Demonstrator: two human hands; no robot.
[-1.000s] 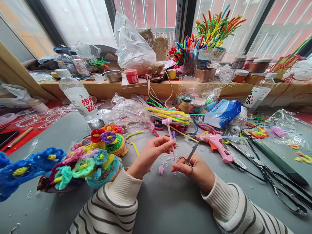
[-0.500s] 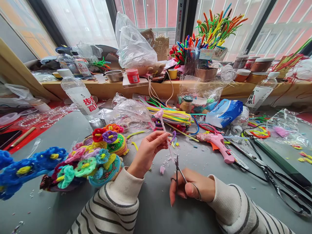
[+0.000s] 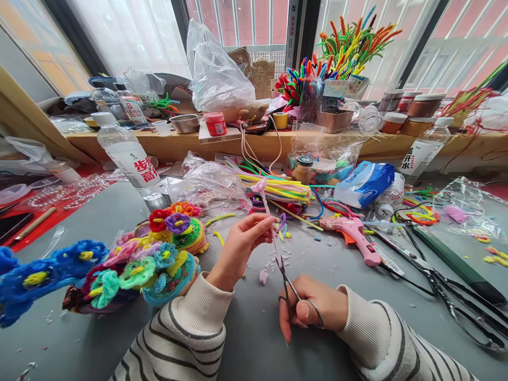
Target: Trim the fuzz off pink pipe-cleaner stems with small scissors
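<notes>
Between its thumb and fingers, my left hand (image 3: pixel 246 246) pinches a thin pale pink pipe cleaner (image 3: pixel 265 198), tilted upright, with a fuzzy pink bunch at its top. My right hand (image 3: pixel 313 307) holds small metal scissors (image 3: pixel 288 283) by the finger loops. Their blades point up and lie around or against the lower end of the pipe cleaner; whether they cut it I cannot tell. A small pink fluffy piece (image 3: pixel 263 276) and pale trimmings lie on the grey table (image 3: pixel 254 338) below. Left of my left hand sit several fuzzy pipe-cleaner flowers (image 3: pixel 138 270).
A pink glue gun (image 3: pixel 361 238) and large black-handled scissors (image 3: pixel 448 286) lie to the right. Behind my hands is a bundle of pipe cleaners (image 3: pixel 281 190). A water bottle (image 3: pixel 129 153) stands back left, near a blue tissue pack (image 3: pixel 363 182) farther right.
The scissors have moved slightly up and left, so their tips meet the pipe cleaner a little higher. My left hand stays almost in place.
</notes>
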